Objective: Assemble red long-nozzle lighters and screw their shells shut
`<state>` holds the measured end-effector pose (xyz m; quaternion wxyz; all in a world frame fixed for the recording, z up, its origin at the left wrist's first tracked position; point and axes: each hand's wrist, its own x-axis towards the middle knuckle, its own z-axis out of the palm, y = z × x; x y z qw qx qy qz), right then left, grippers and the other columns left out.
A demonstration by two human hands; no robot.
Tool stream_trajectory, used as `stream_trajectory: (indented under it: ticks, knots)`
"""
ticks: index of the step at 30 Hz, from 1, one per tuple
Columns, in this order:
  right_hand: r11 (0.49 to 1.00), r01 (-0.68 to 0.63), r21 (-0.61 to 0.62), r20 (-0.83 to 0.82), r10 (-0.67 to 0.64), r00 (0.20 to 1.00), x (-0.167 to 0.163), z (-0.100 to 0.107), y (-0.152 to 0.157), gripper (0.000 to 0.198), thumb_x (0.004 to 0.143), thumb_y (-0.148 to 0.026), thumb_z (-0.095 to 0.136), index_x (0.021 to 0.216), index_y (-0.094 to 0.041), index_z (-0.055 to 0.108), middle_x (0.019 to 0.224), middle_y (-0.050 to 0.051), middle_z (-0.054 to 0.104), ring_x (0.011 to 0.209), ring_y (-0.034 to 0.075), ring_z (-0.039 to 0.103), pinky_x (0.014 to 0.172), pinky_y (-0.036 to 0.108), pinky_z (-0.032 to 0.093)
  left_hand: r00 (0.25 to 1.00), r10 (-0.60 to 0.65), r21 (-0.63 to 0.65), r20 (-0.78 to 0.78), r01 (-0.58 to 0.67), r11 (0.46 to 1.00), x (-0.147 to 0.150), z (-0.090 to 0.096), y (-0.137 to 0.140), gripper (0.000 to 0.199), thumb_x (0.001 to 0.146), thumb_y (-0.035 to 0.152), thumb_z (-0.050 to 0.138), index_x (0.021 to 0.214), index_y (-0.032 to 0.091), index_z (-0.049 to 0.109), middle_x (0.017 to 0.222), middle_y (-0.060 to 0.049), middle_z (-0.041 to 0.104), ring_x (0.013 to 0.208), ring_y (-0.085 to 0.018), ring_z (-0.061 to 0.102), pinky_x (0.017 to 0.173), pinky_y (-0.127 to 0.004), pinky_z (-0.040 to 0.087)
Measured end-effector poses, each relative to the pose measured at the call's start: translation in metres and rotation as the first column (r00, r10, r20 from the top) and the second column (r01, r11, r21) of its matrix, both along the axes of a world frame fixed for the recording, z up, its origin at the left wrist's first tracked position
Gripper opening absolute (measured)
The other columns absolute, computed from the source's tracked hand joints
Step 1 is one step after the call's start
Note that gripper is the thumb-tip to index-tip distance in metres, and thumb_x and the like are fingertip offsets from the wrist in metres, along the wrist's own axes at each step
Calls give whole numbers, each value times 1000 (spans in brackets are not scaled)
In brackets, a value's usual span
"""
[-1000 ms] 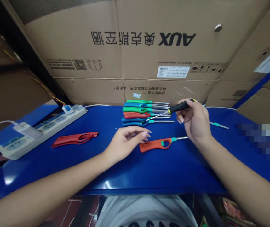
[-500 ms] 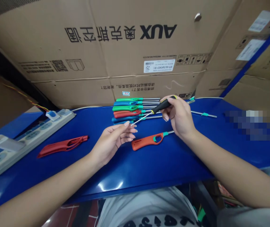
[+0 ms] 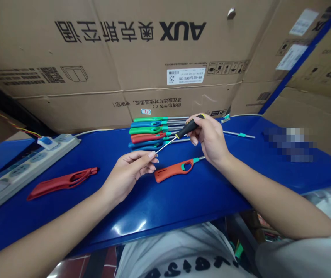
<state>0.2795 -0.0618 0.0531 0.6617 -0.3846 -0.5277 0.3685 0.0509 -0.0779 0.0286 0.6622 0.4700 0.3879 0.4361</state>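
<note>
My right hand [image 3: 211, 139] is closed round the black and yellow handle of a screwdriver [image 3: 185, 127], its shaft slanting down to the left. At the shaft's tip, the thumb and fingers of my left hand [image 3: 126, 170] are pinched together; whether a small part is also between them I cannot make out. Under the hands an orange gas lighter [image 3: 168, 173] with a green trigger lies on the table, its metal tube partly hidden by my right hand. Behind it is a row of several long lighters [image 3: 146, 131] in green, blue and red. To the left lies a red plastic handle shell [image 3: 65, 183].
A white power strip [image 3: 23, 168] with plugs runs along the left of the blue table [image 3: 142, 216]. Cardboard [image 3: 119, 58] stands upright behind. A metal rod with a green piece [image 3: 241, 135] lies right of my right hand, near a blurred-out patch [image 3: 291, 144].
The view has shifted, so everything appears a little further left. Both hands keep the same hold on the screwdriver, and the lighters lie as before.
</note>
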Motion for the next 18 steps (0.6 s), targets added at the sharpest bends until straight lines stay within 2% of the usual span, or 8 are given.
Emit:
stream_trajectory:
  ticks: [7, 18]
  knots:
    - [998, 25, 49, -26, -24, 999, 3, 2, 2, 18, 86, -36, 56, 76, -21, 61, 58, -3, 56, 40, 8, 43, 39, 25, 29, 1000, -5, 29, -9, 5, 1000, 0, -1, 0, 27, 67, 37, 90, 80, 16, 79, 80, -4, 74, 61, -9, 64, 60, -20, 53]
    - [998, 21, 58, -73, -17, 997, 4, 3, 1, 17, 83, -34, 59, 75, -20, 63, 59, -2, 55, 45, 9, 46, 37, 23, 31, 999, -39, 112, -9, 39, 993, -1, -3, -2, 17, 75, 32, 86, 82, 17, 79, 79, -2, 74, 57, -8, 63, 56, -17, 53]
